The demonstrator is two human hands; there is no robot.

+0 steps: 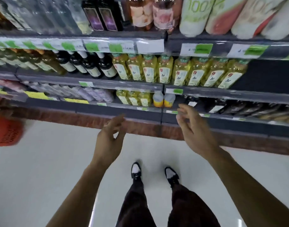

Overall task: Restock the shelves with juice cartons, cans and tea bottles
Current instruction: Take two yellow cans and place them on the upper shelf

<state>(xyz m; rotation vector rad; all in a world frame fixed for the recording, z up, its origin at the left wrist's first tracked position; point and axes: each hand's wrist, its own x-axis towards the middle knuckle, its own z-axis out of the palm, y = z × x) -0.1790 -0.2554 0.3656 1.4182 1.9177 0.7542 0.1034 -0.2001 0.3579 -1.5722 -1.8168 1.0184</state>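
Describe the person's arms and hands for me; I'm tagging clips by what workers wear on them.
Both forearms are bare as far as the frame shows: no sleeves in view. The left hand and the right hand are bare too, with no gloves. I can make out no watch, ring or wristband, though the picture is somewhat blurred.

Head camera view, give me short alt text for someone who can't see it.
A person's left hand and right hand, both holding nothing, reach toward drink shelves. A row of yellow tea bottles fills the middle shelf, with a bare gap at its right end. A red basket sits on the floor at far left.
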